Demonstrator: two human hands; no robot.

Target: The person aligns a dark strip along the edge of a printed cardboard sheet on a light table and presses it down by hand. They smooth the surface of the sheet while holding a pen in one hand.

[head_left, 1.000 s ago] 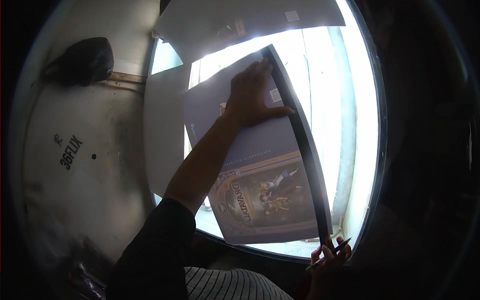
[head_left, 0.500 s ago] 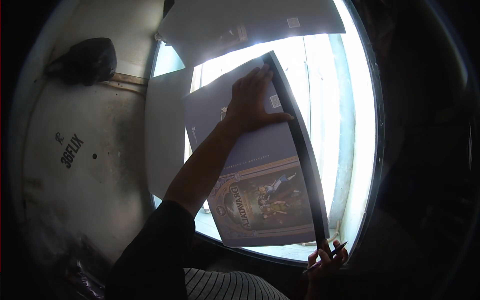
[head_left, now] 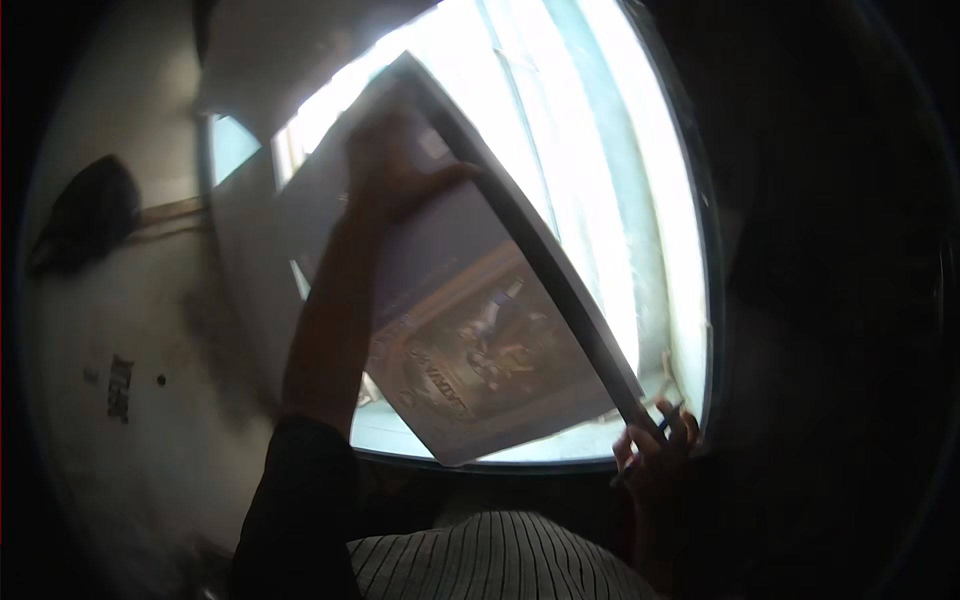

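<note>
A printed sheet with a colourful framed picture seen in reverse lies on a brightly lit glass surface. Along its right edge runs a long dark ruler-like strip, slanting from upper left to lower right. My left hand rests on the upper part of the sheet, its thumb stretched out to the strip; the fingers are dim and blurred. At the lower end of the strip is my right hand, closed around a slim dark pen. Whether its fingers also grip the strip is unclear.
Other pale sheets lie beyond and to the left, partly under the printed one. A stained pale board extends on the left, with a black bag-like object on it. Deep shadow covers the right side.
The view has shifted, so the lit surface and sheets appear further left and more tilted. Both hands keep their places at the two ends of the strip.
</note>
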